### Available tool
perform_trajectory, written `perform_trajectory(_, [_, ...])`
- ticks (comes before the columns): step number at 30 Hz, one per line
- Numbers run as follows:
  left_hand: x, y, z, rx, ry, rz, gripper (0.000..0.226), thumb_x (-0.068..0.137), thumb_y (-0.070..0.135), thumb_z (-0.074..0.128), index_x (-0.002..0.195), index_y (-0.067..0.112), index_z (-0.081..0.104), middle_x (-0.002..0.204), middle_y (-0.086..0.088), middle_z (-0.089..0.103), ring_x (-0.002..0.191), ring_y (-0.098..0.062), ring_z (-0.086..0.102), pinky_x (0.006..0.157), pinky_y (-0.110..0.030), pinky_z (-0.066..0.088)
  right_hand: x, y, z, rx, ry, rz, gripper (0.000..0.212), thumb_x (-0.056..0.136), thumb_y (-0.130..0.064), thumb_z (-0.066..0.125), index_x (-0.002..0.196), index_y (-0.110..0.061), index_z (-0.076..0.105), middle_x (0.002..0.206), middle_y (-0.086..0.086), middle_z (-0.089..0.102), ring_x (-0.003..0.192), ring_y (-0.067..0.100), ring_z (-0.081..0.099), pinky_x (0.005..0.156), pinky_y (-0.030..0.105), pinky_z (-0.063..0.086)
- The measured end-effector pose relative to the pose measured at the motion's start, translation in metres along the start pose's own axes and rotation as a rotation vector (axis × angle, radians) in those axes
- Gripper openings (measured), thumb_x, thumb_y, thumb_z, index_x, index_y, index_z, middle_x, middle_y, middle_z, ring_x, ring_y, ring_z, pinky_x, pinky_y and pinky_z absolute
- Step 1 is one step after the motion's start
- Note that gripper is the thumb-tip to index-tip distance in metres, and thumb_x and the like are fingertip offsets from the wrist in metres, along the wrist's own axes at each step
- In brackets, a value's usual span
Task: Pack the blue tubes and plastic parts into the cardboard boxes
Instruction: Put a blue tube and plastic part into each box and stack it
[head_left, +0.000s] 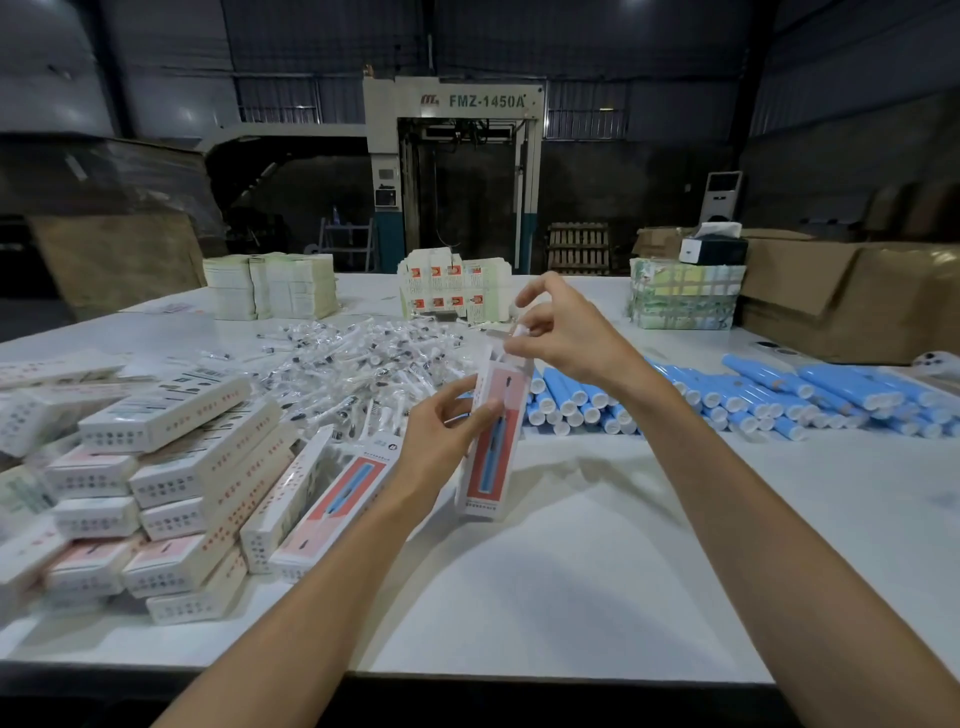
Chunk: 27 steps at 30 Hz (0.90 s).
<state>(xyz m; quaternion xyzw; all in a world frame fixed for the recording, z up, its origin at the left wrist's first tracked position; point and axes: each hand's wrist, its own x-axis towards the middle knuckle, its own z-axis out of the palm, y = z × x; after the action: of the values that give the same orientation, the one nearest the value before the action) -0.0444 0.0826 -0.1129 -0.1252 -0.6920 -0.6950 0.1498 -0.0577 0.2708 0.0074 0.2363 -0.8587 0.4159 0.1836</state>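
Over table centre: slim white-and-pink printed cardboard box (491, 441) held upright, tilted, top end open, bottom near the white table (571, 571), prob so parts drop in.
L hand (441, 441): fingers wrapped round box mid-section, steadying it.
R hand (561, 332): thumb + fingers pinched at box mouth on sth small & white; can't tell if flap or plastic part.
Supplies: blue plastic tubes w/ white caps (727, 395) rowed at right; clear bagged plastic parts (363, 358) heaped behind, both w/in reach.
Done pile: filled boxes (171, 488) stacked left, out of the way.
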Motion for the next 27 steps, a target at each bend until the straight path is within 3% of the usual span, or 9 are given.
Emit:
perform_trajectory(4, [0.0,-0.001,0.0,-0.001,-0.017,0.0,0.051,0.091,0.049,0.082,0.138,0.035,0.069,0.116,0.006,0.081,0.109,-0.01,0.076,0.084,-0.029,0.058,-0.002,0.007,0.016,0.067,0.168,-0.052,0.025,0.085,-0.022,0.086,0.094,-0.018,0.063,0.088,0.0,0.073,0.083,0.013,0.073,0.079,0.032,0.061])
perform_trajectory(6, [0.0,-0.002,0.001,-0.001,-0.041,0.002,0.05,0.095,0.043,0.08,0.141,0.029,0.066,0.114,0.006,0.082,0.108,-0.009,0.077,0.084,-0.026,0.058,-0.005,0.013,0.021,0.007,0.169,-0.088,0.015,0.086,-0.021,0.085,0.088,-0.014,0.072,0.089,-0.001,0.073,0.085,0.014,0.071,0.081,0.036,0.06])
perform_trajectory(8, [0.0,-0.002,0.002,0.001,-0.056,0.0,0.049,0.098,0.038,0.078,0.142,0.024,0.064,0.112,0.007,0.082,0.106,-0.009,0.077,0.084,-0.022,0.057,-0.008,0.017,0.026,-0.059,0.153,-0.12,0.011,0.089,-0.022,0.082,0.088,-0.013,0.076,0.098,0.001,0.067,0.09,0.015,0.066,0.079,0.029,0.055])
perform_trajectory(10, [0.001,-0.003,0.003,-0.004,-0.054,-0.001,0.048,0.098,0.036,0.078,0.142,0.023,0.064,0.11,0.006,0.083,0.105,-0.009,0.078,0.085,-0.02,0.058,-0.01,0.02,0.028,-0.142,0.148,-0.153,0.012,0.093,-0.026,0.078,0.091,-0.014,0.078,0.108,0.001,0.06,0.101,0.013,0.057,0.083,0.016,0.042])
perform_trajectory(14, [0.001,-0.002,0.004,-0.018,-0.048,0.003,0.044,0.098,0.034,0.079,0.139,0.024,0.066,0.109,0.004,0.083,0.103,-0.012,0.078,0.084,-0.022,0.06,-0.02,0.03,0.035,-0.181,0.136,-0.209,0.019,0.102,-0.026,0.067,0.11,-0.013,0.078,0.122,-0.001,0.057,0.122,0.017,0.05,0.104,0.029,0.039])
perform_trajectory(16, [0.001,-0.003,0.004,-0.016,-0.042,0.008,0.043,0.097,0.035,0.079,0.137,0.027,0.067,0.11,0.003,0.082,0.103,-0.012,0.078,0.087,-0.028,0.06,-0.029,0.036,0.039,-0.024,0.238,-0.162,0.022,0.104,-0.023,0.063,0.125,-0.018,0.07,0.123,-0.003,0.057,0.117,0.011,0.056,0.097,0.021,0.041])
perform_trajectory(19, [0.0,-0.005,0.005,-0.057,-0.033,0.012,0.049,0.094,0.035,0.083,0.137,0.037,0.06,0.109,0.0,0.082,0.107,-0.014,0.077,0.088,-0.028,0.059,-0.041,0.05,0.043,0.213,0.37,-0.059,0.023,0.105,-0.025,0.062,0.127,-0.022,0.06,0.116,-0.004,0.064,0.103,0.005,0.062,0.084,0.011,0.045])
perform_trajectory(24, [-0.001,-0.004,0.008,-0.089,-0.035,0.072,0.06,0.094,0.03,0.085,0.14,0.053,0.054,0.109,0.006,0.08,0.109,-0.016,0.077,0.08,-0.029,0.064,-0.054,0.066,0.058,0.412,0.219,-0.008,0.024,0.106,-0.025,0.061,0.13,-0.026,0.059,0.106,0.001,0.077,0.105,0.017,0.072,0.092,0.037,0.057])
perform_trajectory(27, [-0.002,-0.002,0.011,-0.078,-0.058,0.102,0.06,0.096,0.03,0.083,0.144,0.053,0.056,0.12,0.004,0.078,0.117,-0.014,0.073,0.088,-0.038,0.066,-0.054,0.068,0.057,0.459,0.216,-0.045,0.028,0.105,-0.022,0.063,0.133,-0.025,0.064,0.109,0.002,0.076,0.107,0.019,0.072,0.093,0.039,0.057])
